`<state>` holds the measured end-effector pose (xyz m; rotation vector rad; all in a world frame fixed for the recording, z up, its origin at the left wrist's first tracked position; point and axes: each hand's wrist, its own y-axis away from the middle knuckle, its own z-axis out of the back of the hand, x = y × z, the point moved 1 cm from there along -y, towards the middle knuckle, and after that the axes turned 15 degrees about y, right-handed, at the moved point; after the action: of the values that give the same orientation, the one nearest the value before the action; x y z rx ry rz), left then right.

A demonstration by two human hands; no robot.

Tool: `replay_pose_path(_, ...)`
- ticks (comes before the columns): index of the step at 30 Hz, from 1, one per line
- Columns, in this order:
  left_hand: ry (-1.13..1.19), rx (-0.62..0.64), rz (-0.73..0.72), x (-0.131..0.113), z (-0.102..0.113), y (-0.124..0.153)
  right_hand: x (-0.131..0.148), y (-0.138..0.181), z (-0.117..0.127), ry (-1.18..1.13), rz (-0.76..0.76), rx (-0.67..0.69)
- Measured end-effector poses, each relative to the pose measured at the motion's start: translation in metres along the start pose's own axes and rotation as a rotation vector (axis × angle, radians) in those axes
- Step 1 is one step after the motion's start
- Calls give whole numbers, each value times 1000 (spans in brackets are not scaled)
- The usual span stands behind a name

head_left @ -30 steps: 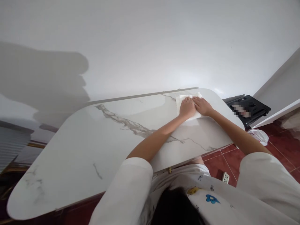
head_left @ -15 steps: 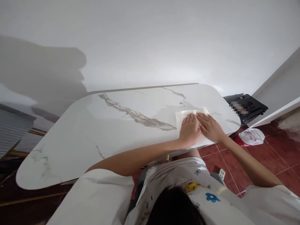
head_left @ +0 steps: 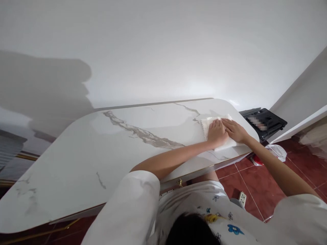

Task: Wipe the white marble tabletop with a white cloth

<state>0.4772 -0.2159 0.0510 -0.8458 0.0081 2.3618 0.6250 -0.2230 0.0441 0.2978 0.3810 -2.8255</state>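
The white cloth (head_left: 207, 125) lies flat on the marble worktop (head_left: 102, 153), near its right end. The left hand (head_left: 217, 133) and the right hand (head_left: 235, 131) rest side by side on top of it. The fingers (head_left: 214, 124) are stretched out flat, not clenched, and the cloth is under them.

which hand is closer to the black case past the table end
Right. The right hand presses the white cloth nearest the black case; the left hand sits beside it, farther off.

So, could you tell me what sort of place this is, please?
Probably a home room: marble-look table against a white wall, red floor tiles, left hand and right hand flat on a white cloth.
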Motion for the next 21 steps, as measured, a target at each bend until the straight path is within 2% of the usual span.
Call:
replay_pose_path(3, -73, -44, -17, 21, 6, -29, -7, -40, -10, 27, -15, 2)
replay_pose_path(8, -93, -119, 35, 58, 20, -74, -12, -106, -25, 25, -21, 23)
replay_pose_path(13, -121, -160, 64, 89, 34, -106, -13, -155, -33, 3, -14, 33)
replay_pose_path(16, -149, -163, 80, 96, 38, -117, -17, -171, -37, -29, -5, 51)
replay_pose_path(21, -181, -181, 75, 91, 34, -136, -39, -185, -48, -80, -12, 48)
